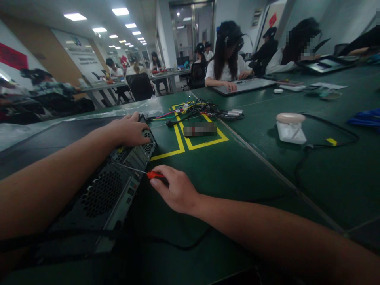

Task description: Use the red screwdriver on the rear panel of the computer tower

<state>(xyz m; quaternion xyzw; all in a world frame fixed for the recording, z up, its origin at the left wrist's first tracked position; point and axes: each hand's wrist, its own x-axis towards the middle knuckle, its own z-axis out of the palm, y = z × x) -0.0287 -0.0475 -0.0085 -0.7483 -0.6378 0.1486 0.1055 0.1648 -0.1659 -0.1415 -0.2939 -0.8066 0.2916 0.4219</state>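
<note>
A dark computer case (102,194) lies on the green table at the left, its vented rear panel with ports turned toward me. My left hand (129,130) rests on the case's upper edge, fingers spread and bent over the corner by a small round fan grille (147,143). In my right hand (175,188) is a screwdriver (154,175) with a red and black handle, wrapped by the fingers. Its thin shaft points left to the rear panel, close to the expansion slots. Whether the tip sits in a screw, I cannot tell.
A bundle of cables (202,107) lies beyond the case near yellow tape (208,143) and a blurred-out item. A white earbud case (291,130) and a black cord (329,116) are at the right. A co-worker (228,59) handles a flat panel (246,84) across the table.
</note>
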